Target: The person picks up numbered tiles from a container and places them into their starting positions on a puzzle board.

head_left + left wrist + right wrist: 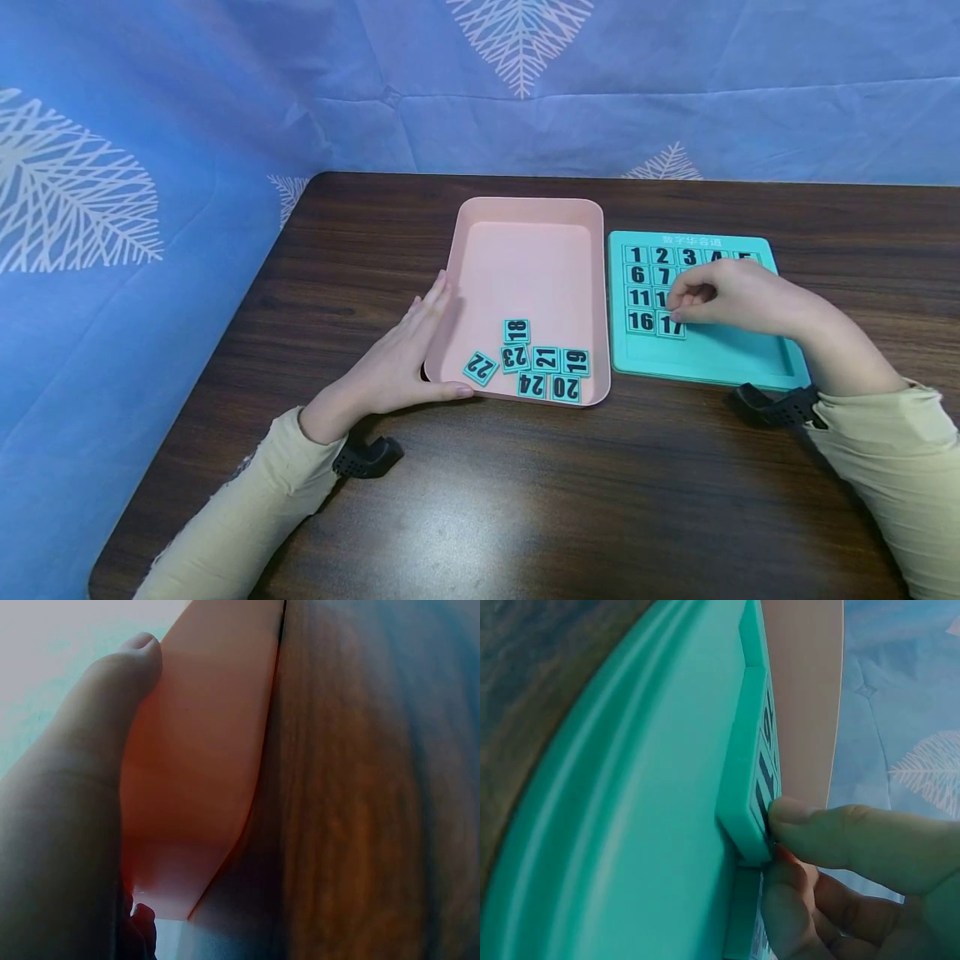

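Teal board [705, 354] numbers half hidden by right hand [723, 298] pinching tile 17 [671, 326], left hand [405, 358] flat against pink tray [525, 250].

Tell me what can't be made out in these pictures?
- Head view: the right hand covers much of the teal number board, hiding its middle tiles.
- Head view: the board's top lettering is too small to read.
- Left wrist view: the left hand and pink tray hide the loose tiles.

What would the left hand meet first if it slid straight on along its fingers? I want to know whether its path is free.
Probably nothing soon: the left hand lies along the pink tray wall, fingers pointing across bare table toward the blue cloth.
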The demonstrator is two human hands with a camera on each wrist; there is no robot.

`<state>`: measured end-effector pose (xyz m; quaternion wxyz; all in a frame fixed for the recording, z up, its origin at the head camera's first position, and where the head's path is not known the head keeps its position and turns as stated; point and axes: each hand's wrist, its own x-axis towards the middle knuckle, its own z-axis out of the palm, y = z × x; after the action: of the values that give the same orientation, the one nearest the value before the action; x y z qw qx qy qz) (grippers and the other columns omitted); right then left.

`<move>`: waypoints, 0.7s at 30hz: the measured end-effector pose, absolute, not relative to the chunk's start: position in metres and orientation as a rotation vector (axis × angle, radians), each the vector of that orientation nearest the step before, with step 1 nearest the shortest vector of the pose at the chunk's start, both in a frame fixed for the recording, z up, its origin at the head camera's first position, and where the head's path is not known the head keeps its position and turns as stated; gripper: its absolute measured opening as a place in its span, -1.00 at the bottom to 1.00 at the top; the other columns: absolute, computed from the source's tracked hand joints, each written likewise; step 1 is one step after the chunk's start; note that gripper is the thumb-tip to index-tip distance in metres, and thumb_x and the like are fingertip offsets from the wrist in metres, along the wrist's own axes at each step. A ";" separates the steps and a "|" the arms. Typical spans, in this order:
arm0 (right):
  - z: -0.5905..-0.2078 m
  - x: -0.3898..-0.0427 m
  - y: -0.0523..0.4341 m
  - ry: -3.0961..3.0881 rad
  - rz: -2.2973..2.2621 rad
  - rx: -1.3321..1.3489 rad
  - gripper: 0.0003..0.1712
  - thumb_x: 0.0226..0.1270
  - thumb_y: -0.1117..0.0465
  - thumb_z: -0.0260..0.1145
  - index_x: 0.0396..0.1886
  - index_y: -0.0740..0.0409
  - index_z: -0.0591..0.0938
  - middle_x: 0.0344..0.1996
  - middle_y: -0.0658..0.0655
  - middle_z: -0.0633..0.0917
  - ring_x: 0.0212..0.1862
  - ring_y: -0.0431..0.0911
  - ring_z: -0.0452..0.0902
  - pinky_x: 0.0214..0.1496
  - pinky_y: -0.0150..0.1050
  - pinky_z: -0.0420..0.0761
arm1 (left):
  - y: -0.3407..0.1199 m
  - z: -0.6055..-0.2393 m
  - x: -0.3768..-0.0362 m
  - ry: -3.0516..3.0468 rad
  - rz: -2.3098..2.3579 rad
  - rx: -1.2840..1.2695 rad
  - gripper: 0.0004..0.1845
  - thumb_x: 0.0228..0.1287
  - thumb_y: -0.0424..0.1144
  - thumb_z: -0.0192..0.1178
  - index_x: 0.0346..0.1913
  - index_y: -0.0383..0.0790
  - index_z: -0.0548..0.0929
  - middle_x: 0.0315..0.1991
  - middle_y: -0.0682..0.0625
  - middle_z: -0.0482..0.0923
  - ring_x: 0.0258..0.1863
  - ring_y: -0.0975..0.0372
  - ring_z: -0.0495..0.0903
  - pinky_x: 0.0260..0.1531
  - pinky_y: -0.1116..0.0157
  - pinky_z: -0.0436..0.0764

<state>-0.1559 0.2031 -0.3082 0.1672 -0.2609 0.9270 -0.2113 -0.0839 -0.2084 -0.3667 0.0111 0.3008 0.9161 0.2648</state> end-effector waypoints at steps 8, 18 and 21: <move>-0.314 -0.155 0.199 2.685 -0.618 -0.694 -0.98 0.27 0.26 0.33 -0.33 0.10 0.68 -0.53 -0.04 0.59 -0.47 -0.14 0.42 -0.41 -0.25 0.42 | -0.209 -0.367 -0.084 2.851 0.834 0.933 0.28 -0.01 0.41 0.23 0.53 -0.12 -0.31 0.53 0.00 -0.49 0.48 0.22 -0.33 0.41 0.14 -0.16; -0.316 -0.156 0.199 2.691 -0.652 -0.669 -0.96 0.27 0.26 0.34 -0.34 0.14 0.67 -0.53 -0.02 0.60 -0.48 -0.12 0.41 -0.42 -0.25 0.41 | -0.208 -0.367 -0.084 2.847 0.841 0.920 0.28 -0.02 0.40 0.24 0.53 -0.11 -0.31 0.53 -0.02 -0.47 0.48 0.23 -0.33 0.41 0.12 -0.15; -0.316 -0.156 0.197 2.702 -0.652 -0.673 -0.98 0.25 0.28 0.35 -0.33 0.13 0.68 -0.52 -0.03 0.62 -0.47 -0.13 0.44 -0.41 -0.25 0.44 | -0.208 -0.367 -0.084 2.847 0.844 0.920 0.28 -0.02 0.40 0.25 0.53 -0.10 -0.31 0.53 -0.01 -0.48 0.48 0.23 -0.33 0.41 0.13 -0.15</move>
<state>-0.1561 0.1972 -0.3157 0.1404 -0.2330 0.9354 -0.2257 -0.0843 -0.2082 -0.3665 0.0166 0.2960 0.9157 0.2713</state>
